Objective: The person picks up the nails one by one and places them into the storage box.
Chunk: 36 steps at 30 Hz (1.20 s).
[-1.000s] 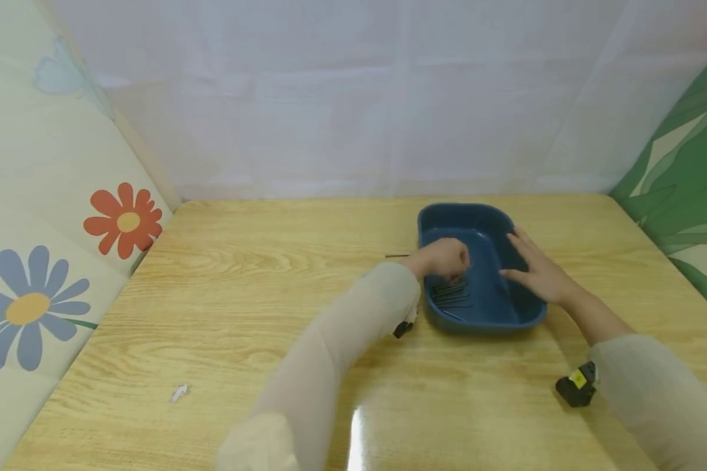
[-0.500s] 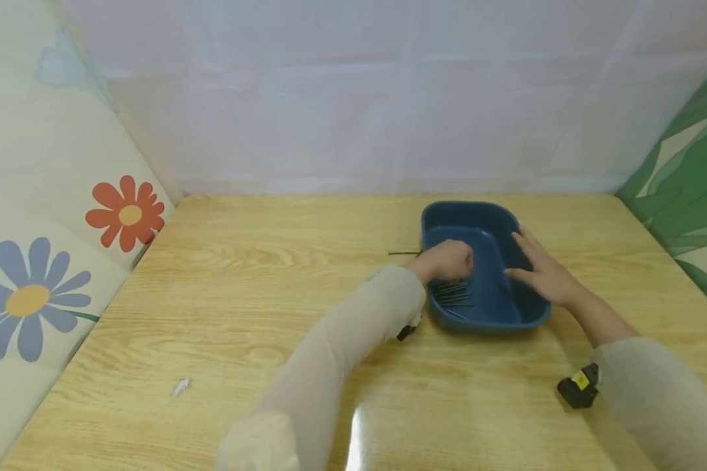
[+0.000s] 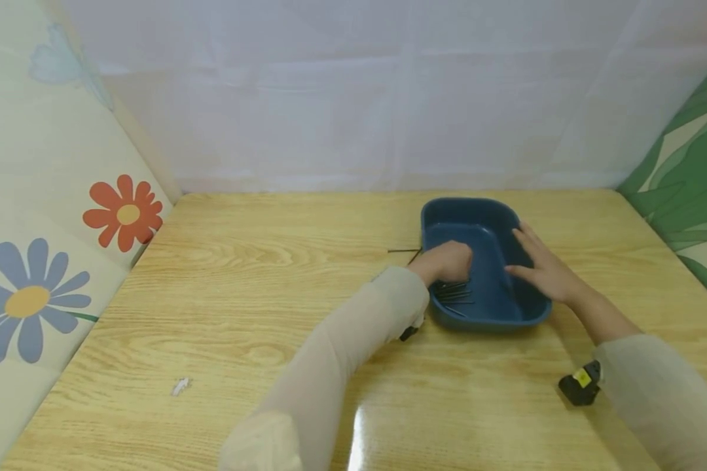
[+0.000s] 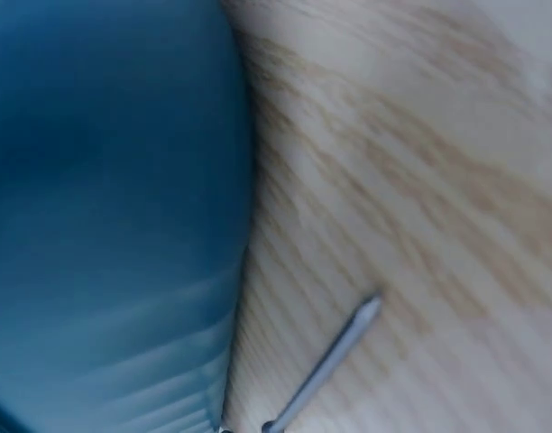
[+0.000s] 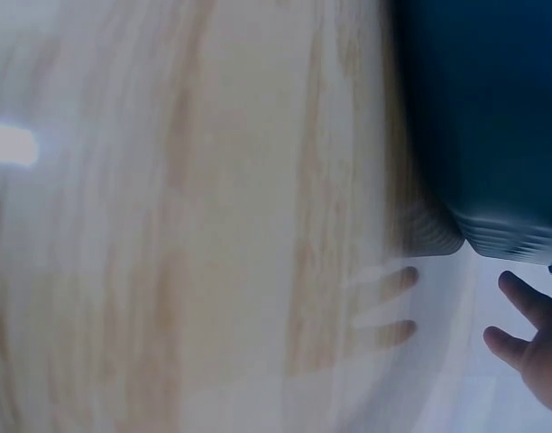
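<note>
A: Since the earlier frames: little shift. Left hand (image 3: 448, 261) still inside the blue tray (image 3: 509, 219), curled over the dark pins (image 3: 455, 292); right hand (image 3: 543, 269) still laid on the tray's right wall. Tray itself unmoved on the counter (image 3: 259, 301).

B: State of the left grip?

A: Fingers curled down and together over the pin cluster. Whether a pin is actually pinched: cannot tell, since the fingertips are hidden under the knuckles in the head view and absent from the left wrist view.

B: And the right grip?

A: Fingers straight and spread, pressed flat against the tray's rim and inner wall. Nothing clamped. Judged as a steadying hold only.

B: Location of the pins relative to the grip?

A: Main cluster directly beneath and just nearward of the left fingers, on the tray floor. One stray pin (image 4: 326, 365) outside the tray, on the counter just beyond the left wrist, close to the tray's outer wall.

B: Step in hand?

A: Judged: gathering or picking pins at the tray floor, tray held steady by the other hand.

B: Requirements for the next move?

A: Likely a fine fingertip pinch on a single thin pin, a lift clear of the tray wall, and continued pressure from the right hand against sliding.
</note>
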### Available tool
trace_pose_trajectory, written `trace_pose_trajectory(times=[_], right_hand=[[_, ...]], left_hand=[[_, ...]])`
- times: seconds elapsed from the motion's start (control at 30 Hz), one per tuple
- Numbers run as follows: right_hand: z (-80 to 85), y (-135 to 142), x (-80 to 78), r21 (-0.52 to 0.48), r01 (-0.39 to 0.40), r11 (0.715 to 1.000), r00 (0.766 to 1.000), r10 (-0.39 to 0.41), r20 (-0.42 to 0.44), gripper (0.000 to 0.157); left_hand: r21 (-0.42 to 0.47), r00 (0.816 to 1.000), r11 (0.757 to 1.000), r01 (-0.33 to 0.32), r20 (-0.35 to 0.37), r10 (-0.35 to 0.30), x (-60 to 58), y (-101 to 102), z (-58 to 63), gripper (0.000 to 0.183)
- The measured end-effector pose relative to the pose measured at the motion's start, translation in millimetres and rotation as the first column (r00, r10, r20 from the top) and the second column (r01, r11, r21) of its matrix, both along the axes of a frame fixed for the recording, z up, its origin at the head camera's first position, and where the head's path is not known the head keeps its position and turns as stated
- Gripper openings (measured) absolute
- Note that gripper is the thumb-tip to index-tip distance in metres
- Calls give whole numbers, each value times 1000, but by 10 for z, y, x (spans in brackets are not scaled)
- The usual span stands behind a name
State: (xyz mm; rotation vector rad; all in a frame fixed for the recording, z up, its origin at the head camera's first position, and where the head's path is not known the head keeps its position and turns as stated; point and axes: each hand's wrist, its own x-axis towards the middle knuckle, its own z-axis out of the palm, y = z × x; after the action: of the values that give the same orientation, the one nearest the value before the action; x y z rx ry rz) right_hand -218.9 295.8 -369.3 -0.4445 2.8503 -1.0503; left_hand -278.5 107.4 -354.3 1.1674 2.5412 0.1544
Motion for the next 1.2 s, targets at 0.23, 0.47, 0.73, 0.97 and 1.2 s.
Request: trace_pose_trajectory(times=[0.23, 0.47, 0.73, 0.97, 1.2], right_hand=[[-3, -4, 1, 6, 4, 1000, 1000, -4, 14, 72], [-3, 2, -14, 18, 7, 1000, 1000, -7, 21, 72], [-14, 6, -7, 8, 15, 1000, 999, -16, 28, 71], [-3, 5, -1, 8, 16, 1000, 999, -17, 28, 72], [5, 0, -13, 16, 13, 1000, 1000, -13, 22, 72]], left_hand=[[6, 999, 999, -32, 33, 31, 7, -6, 6, 34], [90, 999, 995, -41, 36, 38, 5, -35, 6, 25], [245, 991, 967, -77, 121, 49, 13, -96, 5, 10], [398, 978, 909, -121, 203, 41, 34, -160, 6, 16], [483, 957, 860, -166, 288, 23, 33, -188, 12, 17]])
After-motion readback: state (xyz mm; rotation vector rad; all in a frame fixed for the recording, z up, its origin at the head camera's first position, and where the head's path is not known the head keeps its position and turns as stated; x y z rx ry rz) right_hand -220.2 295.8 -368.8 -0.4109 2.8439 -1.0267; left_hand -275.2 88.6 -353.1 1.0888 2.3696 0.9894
